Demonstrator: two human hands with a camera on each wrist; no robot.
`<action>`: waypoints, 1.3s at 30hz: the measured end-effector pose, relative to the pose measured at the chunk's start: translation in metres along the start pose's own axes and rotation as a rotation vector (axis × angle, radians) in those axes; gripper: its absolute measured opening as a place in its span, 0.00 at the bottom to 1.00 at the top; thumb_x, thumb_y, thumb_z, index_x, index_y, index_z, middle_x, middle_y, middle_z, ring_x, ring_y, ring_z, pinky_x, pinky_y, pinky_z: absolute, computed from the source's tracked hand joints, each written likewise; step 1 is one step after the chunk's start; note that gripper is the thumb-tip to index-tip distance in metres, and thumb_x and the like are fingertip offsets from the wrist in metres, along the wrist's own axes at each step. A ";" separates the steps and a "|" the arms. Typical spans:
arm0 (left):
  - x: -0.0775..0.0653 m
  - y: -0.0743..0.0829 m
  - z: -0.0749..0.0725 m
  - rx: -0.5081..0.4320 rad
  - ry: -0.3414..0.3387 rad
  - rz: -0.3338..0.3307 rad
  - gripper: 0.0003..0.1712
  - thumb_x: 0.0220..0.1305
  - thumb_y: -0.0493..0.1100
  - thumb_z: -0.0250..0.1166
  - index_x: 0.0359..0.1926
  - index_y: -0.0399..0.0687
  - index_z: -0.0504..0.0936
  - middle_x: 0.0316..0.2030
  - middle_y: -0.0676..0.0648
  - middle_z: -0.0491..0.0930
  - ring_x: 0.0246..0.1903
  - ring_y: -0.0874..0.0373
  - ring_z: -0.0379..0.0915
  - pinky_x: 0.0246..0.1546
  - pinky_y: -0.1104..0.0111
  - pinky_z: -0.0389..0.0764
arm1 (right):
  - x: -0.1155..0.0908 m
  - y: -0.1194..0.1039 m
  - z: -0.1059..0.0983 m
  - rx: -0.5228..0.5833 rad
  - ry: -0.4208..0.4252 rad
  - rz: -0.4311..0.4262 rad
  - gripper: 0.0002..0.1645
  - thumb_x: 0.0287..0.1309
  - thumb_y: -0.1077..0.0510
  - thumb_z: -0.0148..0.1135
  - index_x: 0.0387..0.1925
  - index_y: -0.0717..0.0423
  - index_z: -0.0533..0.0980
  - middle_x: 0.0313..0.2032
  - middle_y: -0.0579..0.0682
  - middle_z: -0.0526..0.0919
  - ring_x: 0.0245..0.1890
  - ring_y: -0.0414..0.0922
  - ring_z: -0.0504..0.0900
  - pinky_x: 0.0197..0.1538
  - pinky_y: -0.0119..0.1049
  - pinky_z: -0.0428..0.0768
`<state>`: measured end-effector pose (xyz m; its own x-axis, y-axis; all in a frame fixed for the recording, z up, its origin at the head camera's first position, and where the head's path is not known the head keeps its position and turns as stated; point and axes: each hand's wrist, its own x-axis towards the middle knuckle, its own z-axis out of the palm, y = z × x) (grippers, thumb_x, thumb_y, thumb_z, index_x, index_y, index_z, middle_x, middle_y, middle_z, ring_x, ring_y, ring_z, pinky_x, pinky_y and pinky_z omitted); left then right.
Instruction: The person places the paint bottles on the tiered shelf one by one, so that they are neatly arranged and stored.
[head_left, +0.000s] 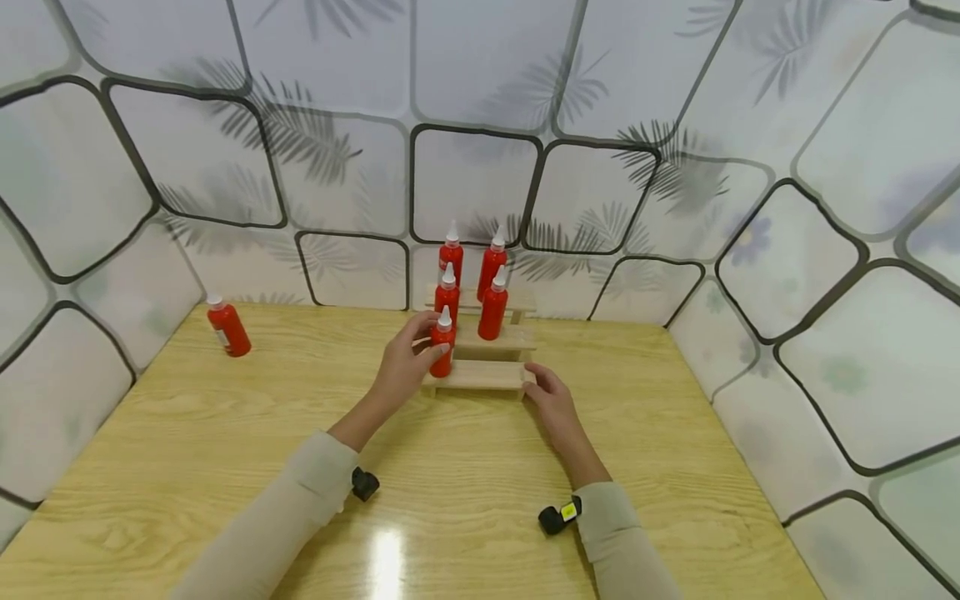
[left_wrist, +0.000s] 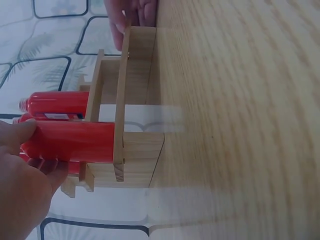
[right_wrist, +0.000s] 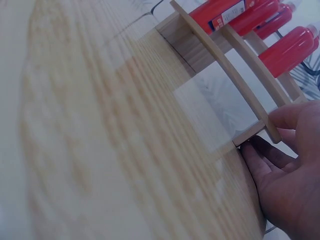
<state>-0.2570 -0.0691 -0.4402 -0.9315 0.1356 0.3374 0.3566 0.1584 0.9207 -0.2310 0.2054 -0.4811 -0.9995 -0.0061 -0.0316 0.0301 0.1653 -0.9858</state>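
A small three-step wooden rack (head_left: 487, 374) stands toward the back of the table. My left hand (head_left: 406, 362) grips a red squeeze bottle (head_left: 442, 353) with a white pointed cap, upright at the left end of the lowest step. In the left wrist view, that bottle (left_wrist: 75, 142) has its base right at the step board. My right hand (head_left: 552, 405) holds the right end of the lowest step; in the right wrist view its fingers (right_wrist: 287, 118) curl about the board's end and support. Behind, red bottles stand in pairs on the middle step (head_left: 517, 337) and the top step (head_left: 521, 301).
Another red bottle (head_left: 229, 327) with a white cap stands alone at the table's back left. Patterned fabric walls (head_left: 352, 192) enclose the back and sides of the wooden table (head_left: 300, 392). Black wrist cameras (head_left: 552, 520) sit at both cuffs.
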 end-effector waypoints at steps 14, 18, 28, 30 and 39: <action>-0.006 0.003 -0.011 0.007 0.002 0.002 0.32 0.69 0.39 0.66 0.71 0.46 0.68 0.65 0.41 0.72 0.63 0.42 0.70 0.67 0.48 0.72 | 0.012 0.023 0.001 0.002 0.039 -0.028 0.25 0.70 0.59 0.58 0.66 0.57 0.72 0.72 0.56 0.68 0.76 0.52 0.60 0.76 0.50 0.62; -0.010 0.002 -0.031 0.042 0.031 0.018 0.32 0.69 0.41 0.67 0.71 0.46 0.68 0.65 0.40 0.71 0.63 0.40 0.69 0.66 0.47 0.72 | 0.012 0.022 0.002 0.000 0.046 -0.019 0.25 0.70 0.59 0.58 0.66 0.56 0.73 0.72 0.56 0.68 0.75 0.51 0.61 0.75 0.49 0.63; -0.025 -0.007 -0.099 0.176 0.145 -0.013 0.33 0.71 0.47 0.64 0.73 0.45 0.66 0.66 0.38 0.70 0.63 0.42 0.68 0.64 0.47 0.72 | 0.012 0.023 0.000 0.014 0.034 0.004 0.25 0.71 0.60 0.58 0.67 0.58 0.72 0.71 0.58 0.69 0.73 0.51 0.64 0.74 0.47 0.64; -0.026 -0.010 -0.113 0.208 0.187 -0.022 0.33 0.72 0.48 0.64 0.73 0.45 0.66 0.66 0.37 0.70 0.62 0.41 0.69 0.64 0.46 0.72 | 0.011 0.024 0.001 0.017 0.048 -0.009 0.25 0.70 0.60 0.59 0.66 0.57 0.73 0.70 0.57 0.71 0.72 0.50 0.66 0.73 0.47 0.65; -0.029 -0.012 -0.166 0.304 0.403 -0.091 0.31 0.72 0.48 0.63 0.72 0.47 0.69 0.64 0.38 0.73 0.60 0.45 0.71 0.62 0.55 0.74 | 0.011 0.023 0.003 -0.003 0.063 -0.028 0.25 0.69 0.60 0.59 0.65 0.58 0.73 0.70 0.57 0.70 0.74 0.53 0.62 0.75 0.51 0.63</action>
<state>-0.2458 -0.2376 -0.4284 -0.8920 -0.2700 0.3626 0.2219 0.4373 0.8715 -0.2413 0.2066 -0.5045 -0.9987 0.0515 0.0065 0.0023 0.1687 -0.9857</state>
